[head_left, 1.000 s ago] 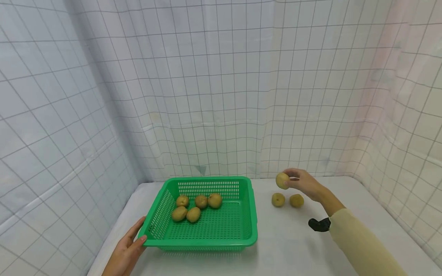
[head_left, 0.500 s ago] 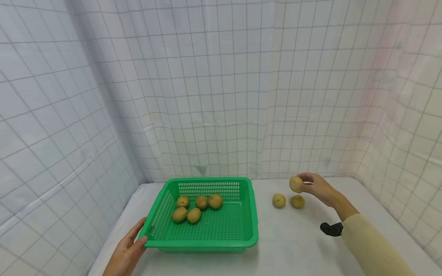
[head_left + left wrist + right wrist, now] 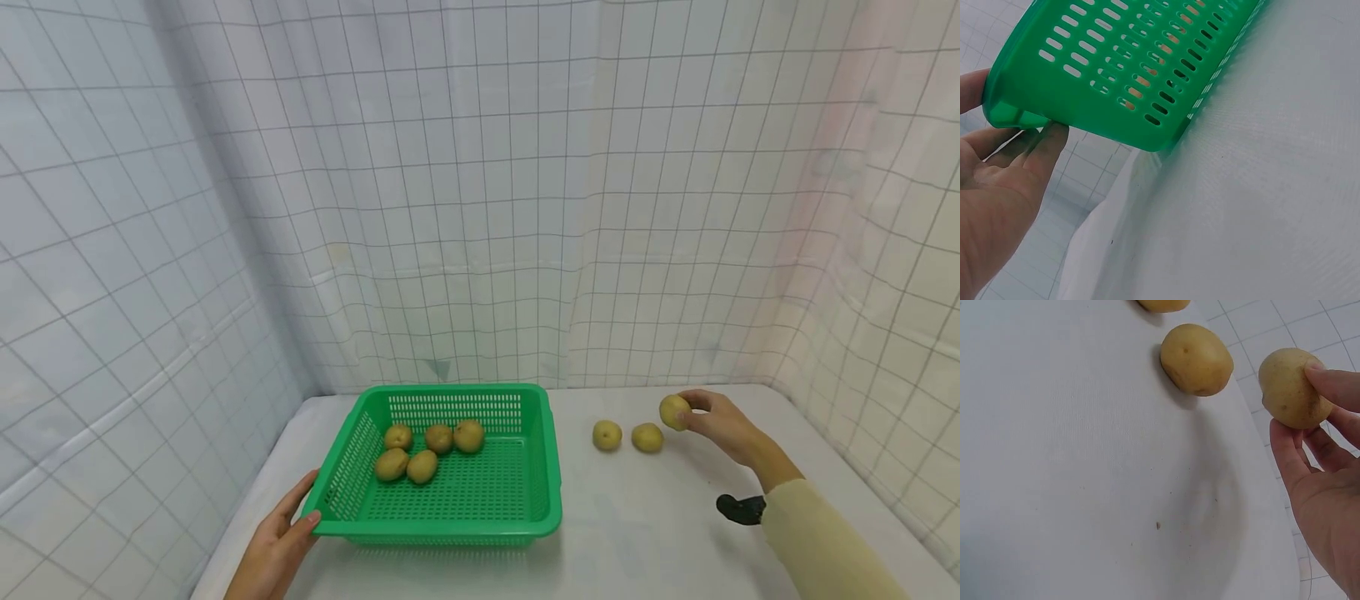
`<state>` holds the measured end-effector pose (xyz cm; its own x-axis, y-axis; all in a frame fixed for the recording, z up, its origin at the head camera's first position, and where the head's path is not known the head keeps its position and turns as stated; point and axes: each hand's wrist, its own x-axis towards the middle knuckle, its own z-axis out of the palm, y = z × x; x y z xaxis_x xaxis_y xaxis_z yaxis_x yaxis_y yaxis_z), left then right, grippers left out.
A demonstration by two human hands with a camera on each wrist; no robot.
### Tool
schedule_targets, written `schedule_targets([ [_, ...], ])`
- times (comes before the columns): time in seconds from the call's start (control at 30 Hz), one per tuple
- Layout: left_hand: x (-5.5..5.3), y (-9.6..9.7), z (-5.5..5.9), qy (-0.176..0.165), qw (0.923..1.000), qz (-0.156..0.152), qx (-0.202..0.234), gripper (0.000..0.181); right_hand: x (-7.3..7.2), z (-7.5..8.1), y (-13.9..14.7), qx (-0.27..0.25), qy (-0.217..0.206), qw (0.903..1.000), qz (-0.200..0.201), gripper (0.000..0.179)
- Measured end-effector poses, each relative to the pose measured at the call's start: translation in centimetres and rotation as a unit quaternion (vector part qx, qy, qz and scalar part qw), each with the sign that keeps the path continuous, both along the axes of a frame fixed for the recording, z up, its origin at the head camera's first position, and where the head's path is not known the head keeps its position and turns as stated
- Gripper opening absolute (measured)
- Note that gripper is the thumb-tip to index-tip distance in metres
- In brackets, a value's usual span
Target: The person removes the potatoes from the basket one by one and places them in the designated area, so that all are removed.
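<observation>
The potato pinched in your right hand hangs above the table near two loose potatoes; slackening could drop it. Your left hand pinches the green basket; tugging could skew it.

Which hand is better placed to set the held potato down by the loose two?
Right, I'd judge: the right hand pinches that potato near the loose potatoes, while the left hand grips the green basket.
</observation>
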<state>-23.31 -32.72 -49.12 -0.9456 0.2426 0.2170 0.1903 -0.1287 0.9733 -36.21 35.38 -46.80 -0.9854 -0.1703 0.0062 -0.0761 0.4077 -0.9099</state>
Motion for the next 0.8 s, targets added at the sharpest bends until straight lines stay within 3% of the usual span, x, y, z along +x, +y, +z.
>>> schedule_targets([
  [0.53,0.1,0.1,0.3,-0.002,0.9999,0.001,-0.01,0.068,0.9,-1.8,1.4,0.018,-0.015,0.9997,-0.004,0.056],
  [0.8,0.2,0.3,0.5,-0.004,0.9997,0.01,-0.021,0.068,1.1,-2.5,1.4,0.061,-0.035,0.9975,-0.01,0.056],
])
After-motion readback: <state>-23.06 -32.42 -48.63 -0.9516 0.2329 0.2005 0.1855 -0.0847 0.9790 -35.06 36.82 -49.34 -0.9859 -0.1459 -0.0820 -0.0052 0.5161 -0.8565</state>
